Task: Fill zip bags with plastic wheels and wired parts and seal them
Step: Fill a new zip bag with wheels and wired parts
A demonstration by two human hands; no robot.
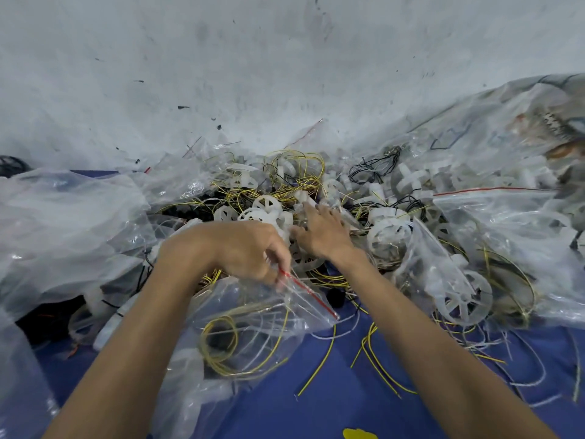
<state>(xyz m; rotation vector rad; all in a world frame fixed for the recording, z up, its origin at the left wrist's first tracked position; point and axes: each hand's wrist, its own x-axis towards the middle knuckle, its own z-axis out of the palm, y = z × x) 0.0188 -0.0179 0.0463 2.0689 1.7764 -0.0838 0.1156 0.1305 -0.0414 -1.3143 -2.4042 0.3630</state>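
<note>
Clear plastic film makes up the zip bag [253, 312], which lies on the blue surface [316, 407] just below the person's left hand [243, 248]. That hand is curled, its thumb and fingertips pinching the upper end of the bag's red zip strip [311, 296], while the rest of the strip runs down and to the right along the bag's mouth. A coil of yellow wire [218, 340] shows through the film inside the bag. The right hand [323, 232] reaches forward just beside the left, into the heap of white plastic wheels [266, 210] and tangled yellow and black wires [297, 179]. Its fingers stretch over the parts and touch them, but whether they grip any piece cannot be told. A spoked wheel [459, 299] sits at the near right edge of the heap among more clear film. Loose yellow wire lengths [376, 356] lie on the blue surface between the right forearm and that wheel. Crumpled clear bags [69, 223] are piled to the left of the heap, and another clear bag with a red strip [493, 189] lies to the right. A scuffed white wall [253, 58] rises behind the pile. A small yellow shape [357, 434] shows at the bottom edge, too cropped to identify.
</note>
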